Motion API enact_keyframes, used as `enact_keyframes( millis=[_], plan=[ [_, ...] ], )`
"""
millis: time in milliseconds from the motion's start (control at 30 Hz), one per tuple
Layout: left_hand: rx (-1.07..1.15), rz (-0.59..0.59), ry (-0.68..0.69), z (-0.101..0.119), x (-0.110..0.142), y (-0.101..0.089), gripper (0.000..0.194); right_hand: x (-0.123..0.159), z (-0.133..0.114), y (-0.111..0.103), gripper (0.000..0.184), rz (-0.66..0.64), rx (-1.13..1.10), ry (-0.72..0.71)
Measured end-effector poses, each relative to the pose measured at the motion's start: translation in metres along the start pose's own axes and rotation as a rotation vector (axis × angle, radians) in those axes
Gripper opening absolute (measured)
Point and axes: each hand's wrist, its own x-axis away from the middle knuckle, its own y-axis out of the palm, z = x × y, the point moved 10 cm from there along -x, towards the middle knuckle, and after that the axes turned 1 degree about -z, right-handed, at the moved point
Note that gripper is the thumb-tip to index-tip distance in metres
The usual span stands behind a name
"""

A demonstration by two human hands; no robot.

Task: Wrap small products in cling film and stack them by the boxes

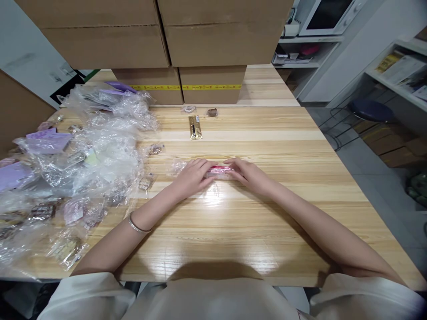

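Both my hands meet at the middle of the wooden table [233, 213]. My left hand [191, 177] and my right hand [248, 174] are curled round the two ends of a small pink-red packet [220, 170] that lies in a clear plastic sleeve on the table top. My fingers press on the packet from each side. A crumpled bit of clear plastic [176, 166] sticks out to the left of my left hand. A thin bracelet [136, 226] sits on my left wrist.
A heap of clear plastic bags and small packets [86, 164] with purple cards [46, 140] covers the table's left side. A gold packet [195, 127] and two small wrapped bits lie farther back. Stacked cardboard boxes [180, 53] stand at the far edge. Shelves and a stool are to the right.
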Motion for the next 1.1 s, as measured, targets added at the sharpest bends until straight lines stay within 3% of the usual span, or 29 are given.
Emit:
enact_keyframes(
  millis=[67, 133, 200, 300, 400, 500, 700, 800, 900, 1000, 1100],
  plan=[
    [-0.019, -0.035, -0.028, -0.006, 0.0, 0.004, 0.04, -0.002, 0.001, -0.002, 0.032, 0.012, -0.009, 0.028],
    [-0.034, -0.007, -0.064, -0.011, -0.001, 0.004, 0.045, -0.003, -0.002, -0.009, 0.03, 0.099, 0.118, 0.014],
    [-0.076, 0.066, -0.064, -0.011, -0.001, -0.001, 0.042, -0.004, -0.01, -0.011, 0.029, 0.169, 0.272, -0.049],
    [-0.186, 0.101, -0.002, -0.002, -0.001, -0.001, 0.037, -0.003, -0.022, 0.003, 0.034, 0.131, 0.352, -0.186],
    [-0.213, 0.048, 0.021, 0.001, 0.0, 0.005, 0.049, -0.003, -0.016, 0.012, 0.047, 0.134, 0.318, -0.171],
    [-0.215, 0.053, -0.027, -0.004, 0.002, 0.004, 0.05, -0.005, -0.004, 0.013, 0.045, 0.151, 0.235, -0.106],
    [-0.247, 0.27, -0.276, -0.02, 0.012, -0.027, 0.038, 0.002, -0.013, -0.007, 0.046, 0.274, 0.109, -0.128],
    [0.037, 0.287, -0.299, -0.024, 0.012, -0.03, 0.041, 0.008, -0.027, -0.019, 0.047, 0.34, 0.13, -0.142],
    [0.575, 0.211, -0.305, -0.027, 0.007, -0.018, 0.044, 0.012, -0.036, -0.025, 0.048, 0.368, 0.16, -0.187],
    [1.112, 0.131, -0.406, -0.026, 0.006, -0.001, 0.043, 0.014, -0.046, -0.026, 0.046, 0.348, 0.147, -0.319],
    [1.294, 0.182, -0.531, -0.028, 0.008, 0.005, 0.046, 0.015, -0.054, -0.022, 0.044, 0.315, 0.179, -0.379]
  ],
)
